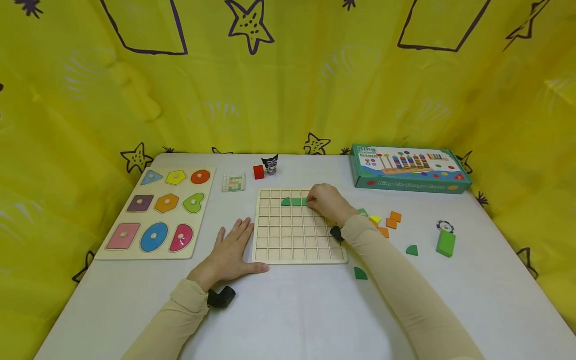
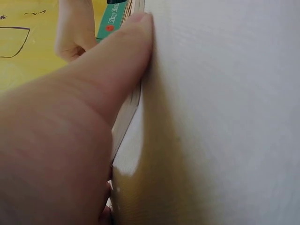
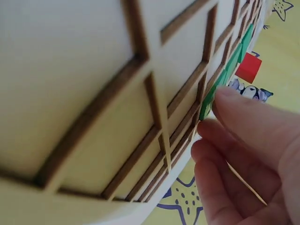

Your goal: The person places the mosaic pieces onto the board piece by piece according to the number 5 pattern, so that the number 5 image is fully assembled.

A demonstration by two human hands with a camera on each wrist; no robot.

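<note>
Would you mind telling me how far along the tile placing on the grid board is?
Done: green tiles sit in the grid board's second row. In hand: right hand sets another beside them; left hand steadies the board. Left: loose tiles on the table.

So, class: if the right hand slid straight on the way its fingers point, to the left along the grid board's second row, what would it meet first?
The right hand points left along the grid board. First in line are the green pieces at its fingertips, which it seems to touch already. Beyond them the row looks free.
</note>
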